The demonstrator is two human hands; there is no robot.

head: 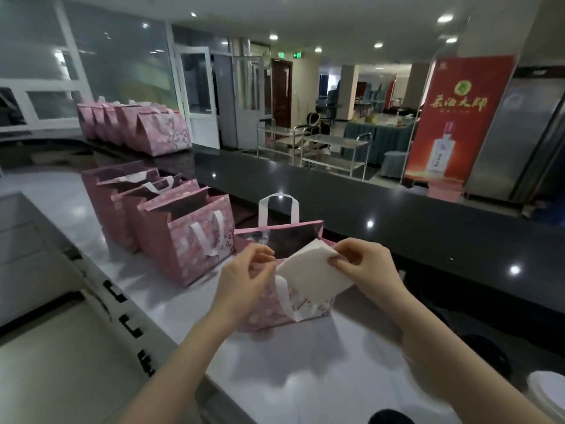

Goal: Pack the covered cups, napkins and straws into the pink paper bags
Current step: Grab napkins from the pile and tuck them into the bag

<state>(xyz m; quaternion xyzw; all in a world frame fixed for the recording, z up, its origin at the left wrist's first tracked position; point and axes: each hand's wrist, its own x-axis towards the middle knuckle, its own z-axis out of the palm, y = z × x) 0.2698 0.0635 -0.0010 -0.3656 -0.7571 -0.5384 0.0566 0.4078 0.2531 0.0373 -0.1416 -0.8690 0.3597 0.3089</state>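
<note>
An open pink paper bag (269, 310) with white handles stands on the white counter in front of me. My left hand (244, 276) pinches the near rim of that bag and holds it apart. My right hand (363, 264) pinches a stack of white napkins (312, 270), tilted over the bag's mouth with its lower corner at the opening. What lies inside the bag is hidden.
Three more open pink bags (183, 237) stand in a row to the left. Several closed pink bags (137, 127) sit on the dark raised ledge (367, 215) at the back left. A white lidded cup (550, 393) shows at the bottom right corner.
</note>
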